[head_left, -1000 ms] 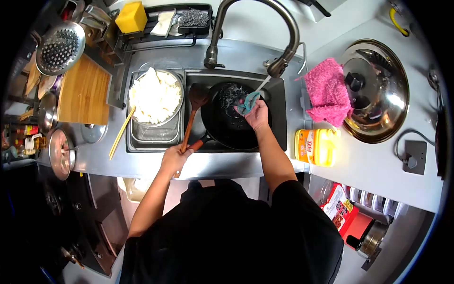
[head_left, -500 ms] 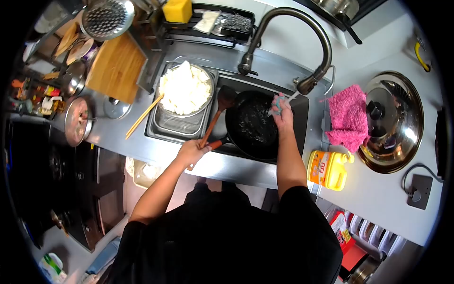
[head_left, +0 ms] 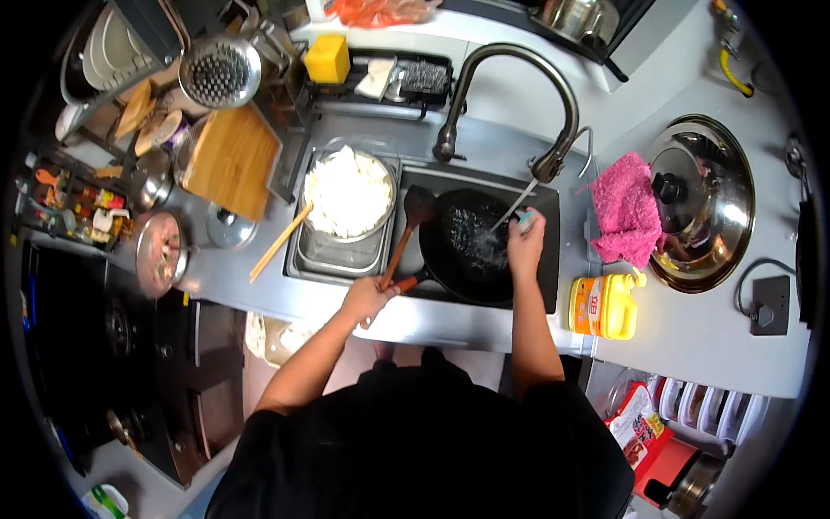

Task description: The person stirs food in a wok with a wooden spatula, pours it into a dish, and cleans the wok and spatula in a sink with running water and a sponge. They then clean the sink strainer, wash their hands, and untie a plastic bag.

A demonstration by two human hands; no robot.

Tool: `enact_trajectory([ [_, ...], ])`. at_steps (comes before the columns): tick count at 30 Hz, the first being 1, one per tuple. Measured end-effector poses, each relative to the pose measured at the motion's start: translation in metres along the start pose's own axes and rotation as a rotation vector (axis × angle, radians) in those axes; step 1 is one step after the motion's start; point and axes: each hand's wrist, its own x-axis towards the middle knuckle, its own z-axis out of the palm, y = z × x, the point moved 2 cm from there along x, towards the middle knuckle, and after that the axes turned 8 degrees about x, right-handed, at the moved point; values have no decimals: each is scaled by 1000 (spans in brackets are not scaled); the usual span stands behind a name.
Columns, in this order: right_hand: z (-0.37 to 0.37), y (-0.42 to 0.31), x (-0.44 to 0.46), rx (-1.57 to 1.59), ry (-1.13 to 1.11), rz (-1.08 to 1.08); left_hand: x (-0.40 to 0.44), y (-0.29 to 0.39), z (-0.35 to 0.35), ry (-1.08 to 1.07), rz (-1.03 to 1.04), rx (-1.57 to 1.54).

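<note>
My left hand (head_left: 365, 300) is closed around the reddish-brown wok handle (head_left: 408, 283) and the handle of a wooden spatula (head_left: 419, 205), whose dark blade lies at the wok's left rim. The black wok (head_left: 445, 259) rests in the sink (head_left: 551, 277) with water splashing inside. Over its right side, my right hand (head_left: 525, 248) is closed on a small teal and white cloth or sponge (head_left: 524, 222), mostly hidden by the fingers. A stream of water falls from the dark faucet (head_left: 571, 108) past that hand into the wok.
Left of the wok, a bowl of pale cut pieces (head_left: 350, 195) stands over a metal basket, with chopsticks (head_left: 281, 242) at its edge. To the right are a pink towel (head_left: 624, 208), a yellow jug (head_left: 618, 307) and a large lid (head_left: 713, 203). A cutting board (head_left: 233, 164) stands left.
My right hand has drawn back a little from the faucet stream, fingers now closed tighter over the cloth. Water now runs into the wok. The left hand keeps its grip; the view has shifted.
</note>
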Motion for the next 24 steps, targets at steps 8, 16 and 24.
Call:
enact_trajectory([
  [8,12,60,-28,-743,-621,196,-10,12,-12,-155,-88,-11],
  [16,104,-215,55,-40,-443,-606,10,-8,2,-115,40,103],
  [24,204,-317,134,-278,-236,-696,-1,16,-14,-242,-2,222],
])
